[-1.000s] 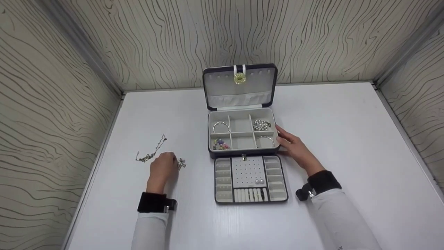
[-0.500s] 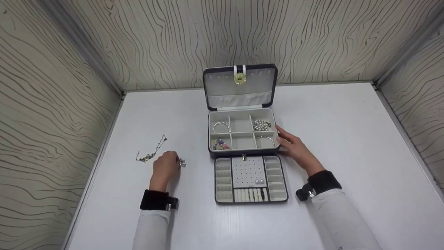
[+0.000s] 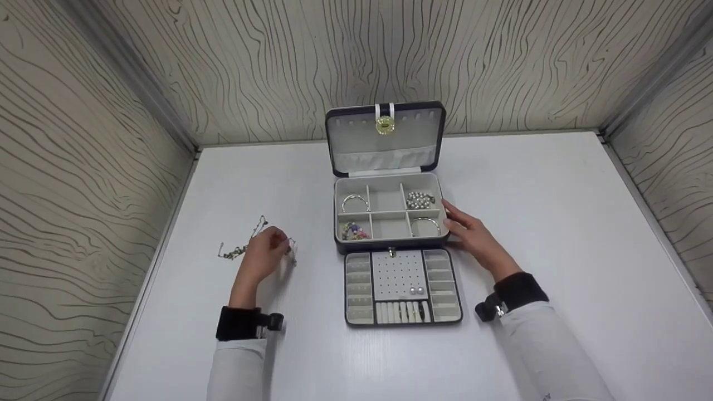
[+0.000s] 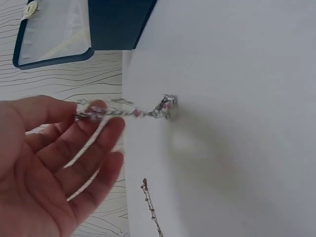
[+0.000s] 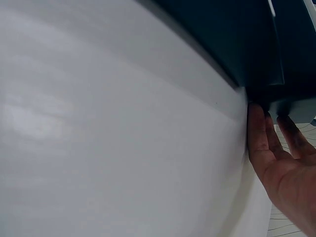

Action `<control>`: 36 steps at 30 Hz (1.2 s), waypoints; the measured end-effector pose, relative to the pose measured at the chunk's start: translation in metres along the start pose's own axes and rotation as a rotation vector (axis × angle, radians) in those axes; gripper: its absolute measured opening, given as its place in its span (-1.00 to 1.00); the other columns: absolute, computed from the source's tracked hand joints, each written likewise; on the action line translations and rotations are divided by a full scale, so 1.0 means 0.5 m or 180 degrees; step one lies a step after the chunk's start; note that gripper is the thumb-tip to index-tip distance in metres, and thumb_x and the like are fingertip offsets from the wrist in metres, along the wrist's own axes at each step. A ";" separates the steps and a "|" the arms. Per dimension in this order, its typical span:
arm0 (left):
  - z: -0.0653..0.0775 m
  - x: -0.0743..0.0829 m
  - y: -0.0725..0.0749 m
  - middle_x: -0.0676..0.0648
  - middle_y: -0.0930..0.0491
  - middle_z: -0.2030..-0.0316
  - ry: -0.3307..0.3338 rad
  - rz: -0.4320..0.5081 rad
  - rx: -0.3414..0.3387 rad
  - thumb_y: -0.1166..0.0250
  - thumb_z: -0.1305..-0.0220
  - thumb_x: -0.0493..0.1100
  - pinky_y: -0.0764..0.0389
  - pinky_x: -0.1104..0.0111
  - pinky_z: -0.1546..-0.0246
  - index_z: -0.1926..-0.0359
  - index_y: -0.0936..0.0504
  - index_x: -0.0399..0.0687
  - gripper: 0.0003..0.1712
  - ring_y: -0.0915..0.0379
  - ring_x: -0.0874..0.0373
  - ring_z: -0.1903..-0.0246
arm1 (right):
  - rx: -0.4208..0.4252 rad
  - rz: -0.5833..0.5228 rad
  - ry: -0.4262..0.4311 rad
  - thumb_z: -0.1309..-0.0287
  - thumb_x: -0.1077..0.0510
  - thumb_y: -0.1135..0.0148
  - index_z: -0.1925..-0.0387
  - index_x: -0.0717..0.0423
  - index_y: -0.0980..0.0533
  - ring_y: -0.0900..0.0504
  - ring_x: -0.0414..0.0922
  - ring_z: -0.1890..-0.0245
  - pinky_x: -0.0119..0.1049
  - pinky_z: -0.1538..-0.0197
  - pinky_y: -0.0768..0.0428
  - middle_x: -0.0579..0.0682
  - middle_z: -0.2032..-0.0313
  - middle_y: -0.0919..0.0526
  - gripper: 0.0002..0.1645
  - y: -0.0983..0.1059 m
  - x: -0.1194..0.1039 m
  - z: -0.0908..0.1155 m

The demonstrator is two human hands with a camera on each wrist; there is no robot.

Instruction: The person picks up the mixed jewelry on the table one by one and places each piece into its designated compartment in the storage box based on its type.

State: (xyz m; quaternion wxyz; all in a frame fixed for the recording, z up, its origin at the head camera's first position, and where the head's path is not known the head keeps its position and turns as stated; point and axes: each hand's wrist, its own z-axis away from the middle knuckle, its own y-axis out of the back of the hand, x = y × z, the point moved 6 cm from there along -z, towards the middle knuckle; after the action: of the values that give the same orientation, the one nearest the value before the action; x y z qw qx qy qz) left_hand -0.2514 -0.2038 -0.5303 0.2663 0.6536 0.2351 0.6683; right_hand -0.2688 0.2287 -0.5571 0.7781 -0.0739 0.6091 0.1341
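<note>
My left hand (image 3: 260, 257) pinches a silver jewelry chain with pink stones (image 4: 137, 113) between thumb and fingertips, raised over the table's left side. One end of that chain bunches into a sparkling cluster; the other fingers are loosely bent. Beyond the hand lies a thin chain with green stones (image 3: 237, 252), partly covered by it in the head view. My right hand (image 3: 473, 242) has its fingertips on the right side of a dark blue jewelry box (image 3: 362, 245), fingers extended along the wall in the right wrist view. The box stands with its lid (image 3: 384, 145) raised.
Silver bangles (image 3: 355, 197), a pearl strand (image 3: 420, 200) and colourful beads (image 3: 355, 231) lie in separate box compartments. Before the box sits a lift-out tray (image 3: 398, 273) holding pearl earrings (image 3: 416, 291) and rings. Patterned walls enclose the white table (image 3: 529, 184) at back and sides.
My left hand has lifted the pink-stoned chain from the table and turned, its fingers moving slightly away from me. My right hand and the box have stayed put.
</note>
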 end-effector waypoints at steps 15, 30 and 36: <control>0.002 0.014 -0.010 -0.22 -0.64 0.17 0.0037 0.1010 -0.0138 -0.02 -0.25 -0.55 -0.59 0.04 0.36 -0.08 -0.54 -0.21 -0.57 -0.55 0.01 0.49 | 0.0000 -0.0017 0.0027 -0.50 0.14 0.06 -0.53 0.01 0.03 -0.12 0.34 -0.38 0.22 -0.23 -0.32 0.39 -0.44 0.00 -0.30 0.002 -0.001 0.000; 0.010 0.027 -0.024 -0.14 -0.13 -0.45 -0.0015 0.1449 -0.0470 -0.11 -0.23 -0.52 -0.60 0.35 0.40 -0.42 -0.34 0.02 -0.24 -0.65 -0.24 0.27 | 0.0023 -0.0069 0.0085 -0.46 0.04 -0.02 -0.54 -0.05 0.00 -0.16 0.31 -0.37 0.19 -0.22 -0.36 0.36 -0.44 -0.03 -0.26 0.008 0.023 -0.015; 0.007 0.035 -0.016 -0.13 -0.23 -0.41 -0.0252 0.1684 -0.0282 -0.15 -0.23 -0.55 -0.62 0.36 0.21 -0.37 -0.39 -0.12 -0.31 -0.63 -0.12 0.10 | 0.0018 -0.0050 0.0099 -0.47 0.06 -0.01 -0.53 -0.04 0.00 -0.17 0.31 -0.37 0.18 -0.21 -0.36 0.36 -0.43 -0.03 -0.27 0.010 0.025 -0.016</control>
State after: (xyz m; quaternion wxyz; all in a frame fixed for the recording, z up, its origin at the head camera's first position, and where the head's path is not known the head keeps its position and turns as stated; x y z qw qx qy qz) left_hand -0.2475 -0.1863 -0.5226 0.1197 0.7057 0.0162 0.6982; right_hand -0.2749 0.2327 -0.5709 0.7698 -0.0786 0.6210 0.1251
